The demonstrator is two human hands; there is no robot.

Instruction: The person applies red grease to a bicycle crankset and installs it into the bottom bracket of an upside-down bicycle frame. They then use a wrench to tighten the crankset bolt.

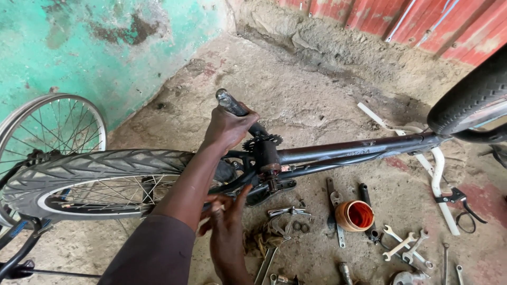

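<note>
Over a dark bicycle frame (pixel 348 150) lying across the dirt floor (pixel 296 89), the left hand (pixel 229 126) grips a crank arm (pixel 232 104) by the small sprocket (pixel 262 141) while the right hand (pixel 227 224) reaches under the frame, with spanners (pixel 406 245) and an orange tub (pixel 355 215) scattered nearby.

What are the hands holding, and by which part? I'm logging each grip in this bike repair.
The left hand grips a crank arm near its outer end. The right hand is open by the bicycle frame, gripping nothing visible.
</note>
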